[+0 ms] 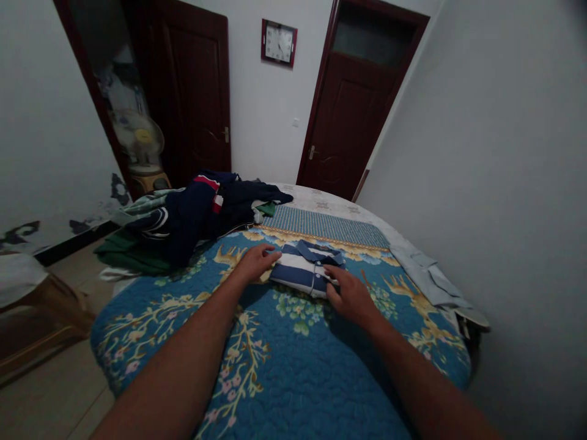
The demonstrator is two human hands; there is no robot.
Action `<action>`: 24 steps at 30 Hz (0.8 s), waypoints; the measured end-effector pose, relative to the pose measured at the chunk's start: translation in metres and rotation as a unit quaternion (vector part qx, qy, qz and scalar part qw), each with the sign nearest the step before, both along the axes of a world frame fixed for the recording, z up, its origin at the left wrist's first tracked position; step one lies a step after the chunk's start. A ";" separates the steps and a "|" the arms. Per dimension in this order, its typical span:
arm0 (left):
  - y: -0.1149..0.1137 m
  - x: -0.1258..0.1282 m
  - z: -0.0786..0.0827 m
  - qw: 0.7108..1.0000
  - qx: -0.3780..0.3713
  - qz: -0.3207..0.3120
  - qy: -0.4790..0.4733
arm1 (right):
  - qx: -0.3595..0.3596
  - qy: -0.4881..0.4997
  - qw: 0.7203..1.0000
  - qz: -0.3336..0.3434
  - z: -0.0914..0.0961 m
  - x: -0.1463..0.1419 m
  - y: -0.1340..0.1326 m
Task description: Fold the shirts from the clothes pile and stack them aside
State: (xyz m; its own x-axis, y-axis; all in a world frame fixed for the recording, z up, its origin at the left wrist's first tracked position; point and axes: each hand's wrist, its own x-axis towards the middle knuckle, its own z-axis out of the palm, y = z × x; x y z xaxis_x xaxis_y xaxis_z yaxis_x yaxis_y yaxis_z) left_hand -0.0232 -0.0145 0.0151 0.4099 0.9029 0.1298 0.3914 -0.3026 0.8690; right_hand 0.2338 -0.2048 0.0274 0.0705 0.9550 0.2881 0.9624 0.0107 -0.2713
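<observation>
A folded blue-and-white striped polo shirt (303,270) lies on the blue floral quilt (284,366) in the middle of the bed. My left hand (257,261) rests at the shirt's left edge, its fingers curled onto the fabric. At the shirt's near right corner my right hand (349,294) lies with fingers pressed on the cloth. Both forearms stretch across the quilt toward it.
A heap of dark blue and green clothes (192,217) sits at the bed's far left. A light blue garment (428,275) lies along the right edge by the wall. A fan (140,137), two dark doors and a wall clock (279,43) stand behind. A wooden bench (36,305) is at left.
</observation>
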 end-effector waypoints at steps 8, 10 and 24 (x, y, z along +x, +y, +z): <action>-0.013 0.023 -0.011 0.989 0.065 -0.003 0.131 | -0.057 -0.032 0.974 -0.215 -0.007 0.031 0.031; -0.013 0.026 -0.013 0.987 0.064 0.003 0.150 | -0.036 -0.043 0.970 -0.237 -0.019 0.028 0.035; -0.005 0.013 -0.001 0.987 -0.082 0.000 0.137 | -0.026 0.113 0.967 -0.228 -0.031 0.053 0.032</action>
